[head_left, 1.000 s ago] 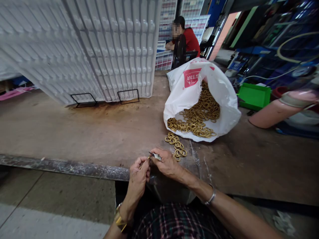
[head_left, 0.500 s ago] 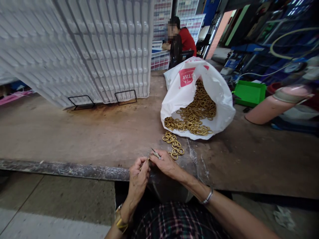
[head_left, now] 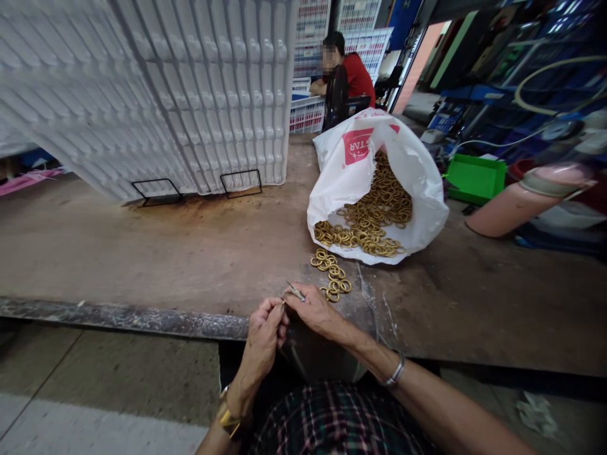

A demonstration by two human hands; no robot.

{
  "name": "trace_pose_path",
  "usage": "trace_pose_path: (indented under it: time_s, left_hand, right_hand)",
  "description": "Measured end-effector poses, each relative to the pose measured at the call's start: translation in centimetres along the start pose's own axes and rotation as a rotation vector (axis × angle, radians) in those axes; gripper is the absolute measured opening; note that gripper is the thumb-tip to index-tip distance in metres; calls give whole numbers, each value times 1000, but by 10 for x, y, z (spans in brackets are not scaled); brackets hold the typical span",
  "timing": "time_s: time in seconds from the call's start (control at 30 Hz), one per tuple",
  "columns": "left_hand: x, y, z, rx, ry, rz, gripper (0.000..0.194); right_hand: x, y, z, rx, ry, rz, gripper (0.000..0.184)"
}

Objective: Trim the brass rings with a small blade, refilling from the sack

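My left hand point(head_left: 265, 328) is closed at the table's front edge, thumb and fingertips pinching a brass ring, of which only a small golden bit shows between the two hands. Touching or almost touching it from the right, my right hand point(head_left: 313, 309) is closed round a small pointed metal tool point(head_left: 296, 292) whose thin tip juts up and left; the fingers hide the rest of it. Just beyond my right hand lies a short trail of loose brass rings point(head_left: 336, 273). It leads to a white sack point(head_left: 332, 196) lying open towards me, with a heap of brass rings point(head_left: 379, 202) inside.
Tall white ribbed plastic sheets point(head_left: 213, 95) stand at the left in black wire holders point(head_left: 241, 184) on the brown table point(head_left: 142, 253). At the right are a green tray point(head_left: 477, 177) and a pink cylinder point(head_left: 502, 205). A person in red point(head_left: 358, 79) sits beyond.
My left hand has turned slightly, and its lower fingers are a little more apart from the palm. My right hand keeps its place with the tool. The rings and sack stay put.
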State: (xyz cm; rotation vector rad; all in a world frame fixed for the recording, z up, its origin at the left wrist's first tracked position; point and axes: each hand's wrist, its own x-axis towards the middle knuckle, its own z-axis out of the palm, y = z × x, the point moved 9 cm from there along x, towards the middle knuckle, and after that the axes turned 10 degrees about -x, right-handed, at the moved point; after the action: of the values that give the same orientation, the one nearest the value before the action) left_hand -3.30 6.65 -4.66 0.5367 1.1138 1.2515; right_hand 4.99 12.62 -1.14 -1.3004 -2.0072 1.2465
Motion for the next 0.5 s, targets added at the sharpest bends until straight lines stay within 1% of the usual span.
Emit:
trace_pose_path:
  time_s: [0.2,0.33,0.43,0.5]
  left_hand:
    - [-1,1,0,-19,10,6,30]
    - [-2,1,0,-32,6,15,30]
    - [-1,2,0,-65,-3,23,30]
    - [-1,2,-2,-70,6,32,30]
  right_hand:
    - [0,-2,1,13,0,-16,22]
    - [2,2,-1,7,21,-5,22]
    - [2,5,-2,-72,42,-6,22]
    - [0,6,-2,-183,53,-29,23]
